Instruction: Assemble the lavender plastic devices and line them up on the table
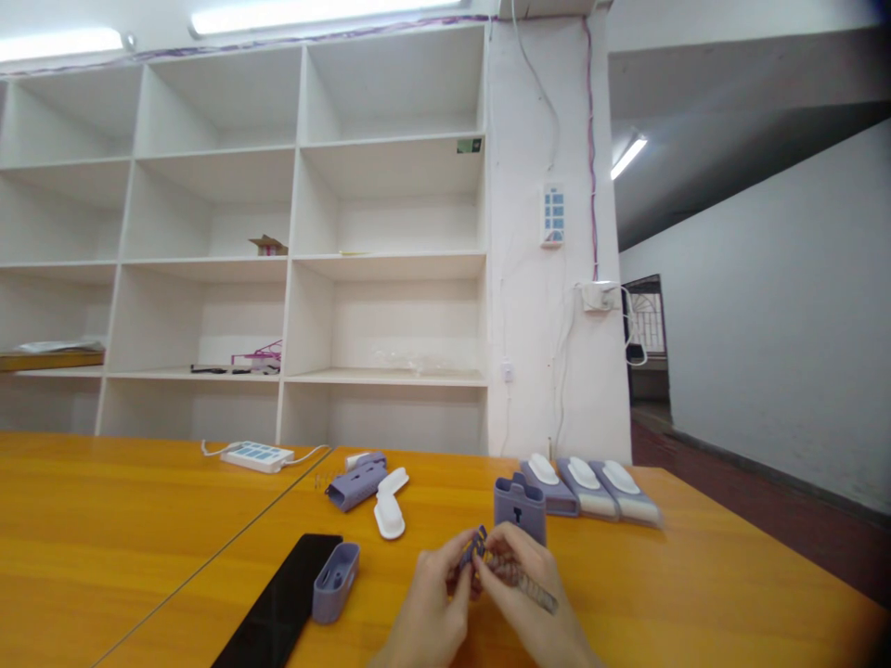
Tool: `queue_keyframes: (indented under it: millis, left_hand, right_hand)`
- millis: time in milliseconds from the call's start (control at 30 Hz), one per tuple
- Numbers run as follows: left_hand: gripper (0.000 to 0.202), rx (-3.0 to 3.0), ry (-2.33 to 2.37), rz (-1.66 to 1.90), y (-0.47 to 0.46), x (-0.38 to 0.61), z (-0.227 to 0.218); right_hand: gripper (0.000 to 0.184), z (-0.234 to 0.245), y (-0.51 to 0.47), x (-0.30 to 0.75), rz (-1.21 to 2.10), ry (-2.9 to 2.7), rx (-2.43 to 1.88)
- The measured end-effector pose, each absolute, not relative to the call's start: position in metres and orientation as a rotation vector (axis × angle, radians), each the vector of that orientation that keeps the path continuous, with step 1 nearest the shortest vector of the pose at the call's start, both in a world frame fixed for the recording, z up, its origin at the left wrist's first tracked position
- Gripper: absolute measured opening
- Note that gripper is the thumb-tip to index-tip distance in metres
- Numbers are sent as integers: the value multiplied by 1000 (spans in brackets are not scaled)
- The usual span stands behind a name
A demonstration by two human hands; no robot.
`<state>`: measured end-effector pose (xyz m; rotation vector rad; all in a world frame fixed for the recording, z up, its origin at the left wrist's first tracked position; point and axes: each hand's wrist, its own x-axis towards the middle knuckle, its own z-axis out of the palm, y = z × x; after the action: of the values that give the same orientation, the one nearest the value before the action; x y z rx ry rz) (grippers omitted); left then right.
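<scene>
My left hand [432, 598] is closed on a small purple plastic part [471, 553] with yellow bits on it. Fingers of my right hand [530, 577] pinch at the same spot, and a ribbed, coil-like spring [535, 590] runs out across that hand. The fingers hide much of the small part. Just behind my hands stands an upright purple casing [521, 510] with a T-shaped slot. Off to the left, a hollow purple cap [336, 583] rests at the edge of a black phone-like slab [282, 603].
Farther back lie a purple housing [357, 482], white oval covers [390, 515] and thin springs [324, 479]. Several purple-and-white units [591, 490] line the back right of the wooden table [668, 594]. A white power strip [257, 456] is at the back left, before white shelves [390, 260].
</scene>
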<state>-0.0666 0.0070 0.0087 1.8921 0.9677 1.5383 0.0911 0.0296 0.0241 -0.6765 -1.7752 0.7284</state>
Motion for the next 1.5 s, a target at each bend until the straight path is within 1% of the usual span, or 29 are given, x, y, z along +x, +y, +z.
queue_keyframes:
  millis: [33,133,233,367,533,767,933,1033,1333,1500]
  left_hand:
    - [42,1899,948,1519,7,-66,9]
    - [41,1907,903,1479,7,-66,8]
    - [41,1865,891,1502,12,-66,1]
    - [42,1786,873,1554,19,-66,-6]
    - [39,1796,850,1559,11,-65,6]
    - [38,1847,855,1537,1,-62,19]
    - [38,1993,1009,1525,-3,-63,21]
    - [39,2062,1063,1510,-4,-64,22]
    - [39,2069,1100,1594,3,-68,11]
    - [40,2122,1209,1614,5,-71,3]
  right_hand:
    - [10,24,30,91,727,-1760,-705]
    - [18,25,32,91,633,-1738,-798]
    - [12,28,31,91,528,-1786,-806]
    - [11,32,29,89,475,-1803,-814]
    - [10,28,31,87,469,-1779,-816]
    - [16,15,40,84,585,-1685,-773]
    - [23,16,41,81,786,-1624,-727]
    - [27,17,42,80,826,-1600,-716]
    - [30,29,32,78,916,-1561,-704]
    - [32,31,30,80,945,-1536,-718]
